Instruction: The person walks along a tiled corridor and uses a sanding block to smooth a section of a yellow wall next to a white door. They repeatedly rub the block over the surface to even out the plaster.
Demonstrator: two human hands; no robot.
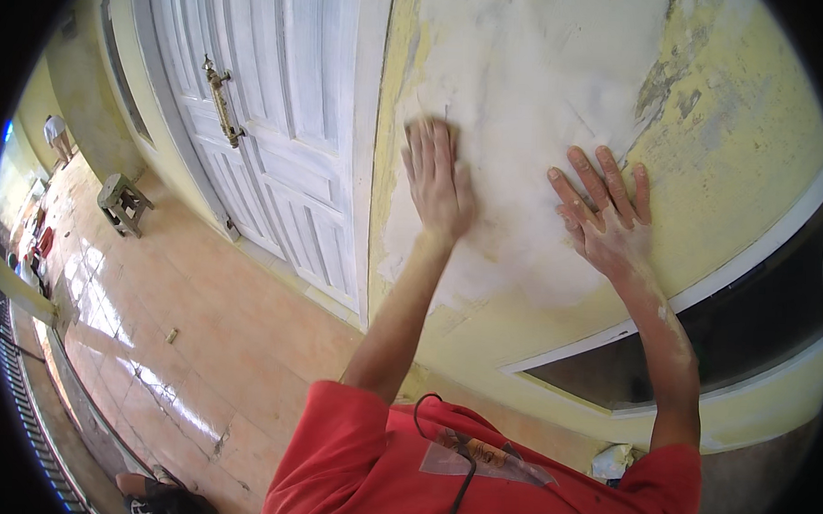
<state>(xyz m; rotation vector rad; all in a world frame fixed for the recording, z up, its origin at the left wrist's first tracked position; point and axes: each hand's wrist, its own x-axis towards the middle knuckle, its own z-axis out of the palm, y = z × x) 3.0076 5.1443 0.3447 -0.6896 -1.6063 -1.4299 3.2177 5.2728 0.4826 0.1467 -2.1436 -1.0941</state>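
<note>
My left hand is flat against the wall, fingers together and slightly blurred. Under its fingertips shows the dark brown edge of a thin sheet, which looks like sandpaper; the palm hides most of it. To its right, my right hand lies on the wall with fingers spread, holding nothing. Pale dust coats its fingers and wrist. Both hands touch the white filler patch on the yellow wall, where paint is flaking at the upper right.
A white panelled double door with a brass handle stands left of the patch. Below right is a dark white-framed window. A small stool stands on the tiled floor; another person is far left.
</note>
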